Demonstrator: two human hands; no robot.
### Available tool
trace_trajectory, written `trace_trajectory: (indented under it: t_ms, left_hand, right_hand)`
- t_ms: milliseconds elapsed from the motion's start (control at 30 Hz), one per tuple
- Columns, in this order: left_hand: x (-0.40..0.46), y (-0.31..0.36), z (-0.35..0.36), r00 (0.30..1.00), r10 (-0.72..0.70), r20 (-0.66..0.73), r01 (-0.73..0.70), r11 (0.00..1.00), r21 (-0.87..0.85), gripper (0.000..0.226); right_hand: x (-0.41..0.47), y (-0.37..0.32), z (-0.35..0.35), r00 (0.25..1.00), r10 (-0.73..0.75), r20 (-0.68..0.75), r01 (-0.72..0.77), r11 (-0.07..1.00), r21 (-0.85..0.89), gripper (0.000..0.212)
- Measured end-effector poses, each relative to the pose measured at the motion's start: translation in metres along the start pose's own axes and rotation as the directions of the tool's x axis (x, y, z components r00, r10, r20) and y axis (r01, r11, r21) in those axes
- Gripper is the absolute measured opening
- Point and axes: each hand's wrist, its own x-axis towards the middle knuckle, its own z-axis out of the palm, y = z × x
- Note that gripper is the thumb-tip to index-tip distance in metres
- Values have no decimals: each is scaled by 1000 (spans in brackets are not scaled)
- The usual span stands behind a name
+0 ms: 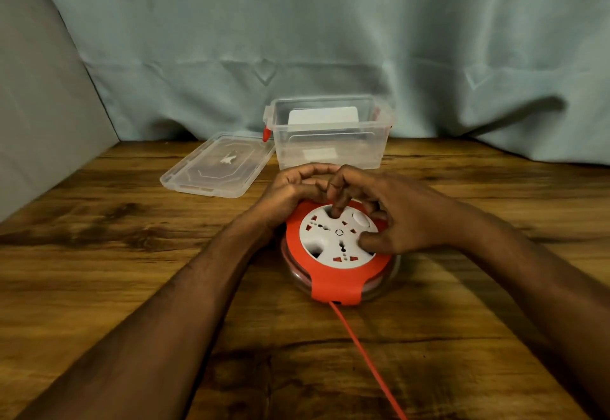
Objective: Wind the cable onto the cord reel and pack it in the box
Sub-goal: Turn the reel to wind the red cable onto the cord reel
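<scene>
A round orange cord reel (333, 279) with a white socket face lies flat on the wooden table. Its orange cable (364, 353) runs out of the front slot toward the bottom edge of the view. My left hand (290, 193) grips the reel's far left rim. My right hand (392, 211) rests on the white face, one finger pushed into a round recess and the thumb pressing on the disc. Behind the reel stands a clear plastic box (330, 152), open on top, with a white item inside.
The box's clear lid (218, 165) lies flat to the left of the box. A pale blue cloth (330, 39) hangs behind the table. A grey wall (36, 105) closes off the left side.
</scene>
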Motion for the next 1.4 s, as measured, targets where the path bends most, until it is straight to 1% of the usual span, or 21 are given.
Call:
trace_trajectory:
  t_ms: [133,267,367,467,533,600,767,900,1033,1133,1167,1200,1233,1267,1333,1400]
  left_hand:
    - [1,0,1,1000,18,1,-18,1000,-17,49]
    - [4,-3,1,999,35,1,-35,999,-42,53]
    - [6,-4,-1,998,55,6,-55,997,-49,54]
    - [6,-6,-1,999,54,4,-54,997,-54,55]
    - [6,-7,-1,999,46,-6,-46,997,-55,56]
    - [6,-6,-1,999,42,-8,-43,997,-59,56]
    - [5,-6,-1,999,35,5,-34,997,-67,52]
    - [4,-4,0,999,39,-7,-39,997,-65,50]
    - [4,-4,0,999,37,-9,-37,998,-53,50]
    - [3,-3,1,1000,24,-7,-24,999,-31,49]
    - [3,-2,2,1000,22,-11,-22,1000,-21,49]
    - [2,-2,3,1000,22,-17,-22,1000,-13,50]
    - [2,-1,3,1000,21,-22,-22,1000,-10,53]
    - [2,-1,3,1000,20,-22,-20,1000,-8,56]
    - [2,0,3,1000,20,-12,-20,1000,-6,61]
    - [2,0,2,1000,26,5,-26,1000,-3,63]
  right_hand:
    - [0,-2,-1,1000,13,29,-14,999,42,71]
    - [1,-6,-2,999,17,36,-19,998,62,71]
    - [1,-7,-4,998,59,19,-59,998,-14,73]
    - [1,-10,-4,994,105,-6,-105,986,-126,61]
    - [1,-11,0,995,94,-24,-96,981,-166,54]
    - [2,-11,3,996,70,-46,-78,980,-185,52]
    - [2,-12,6,994,65,-86,-81,977,-196,57]
    - [5,-16,16,985,62,-159,-98,969,-226,67]
    - [8,-20,22,975,47,-218,-103,961,-258,69]
    - [6,-19,22,978,-9,-209,-40,972,-230,62]
    - [5,-17,20,978,-31,-208,-11,980,-199,56]
    - [4,-15,16,977,-56,-206,23,987,-157,45]
    - [4,-12,10,979,-70,-190,49,992,-116,31]
    - [3,-8,5,985,-68,-158,56,995,-78,24]
    - [1,-1,-1,996,-24,-80,23,1000,-15,37]
    - [0,3,-2,999,-11,-35,13,999,44,45]
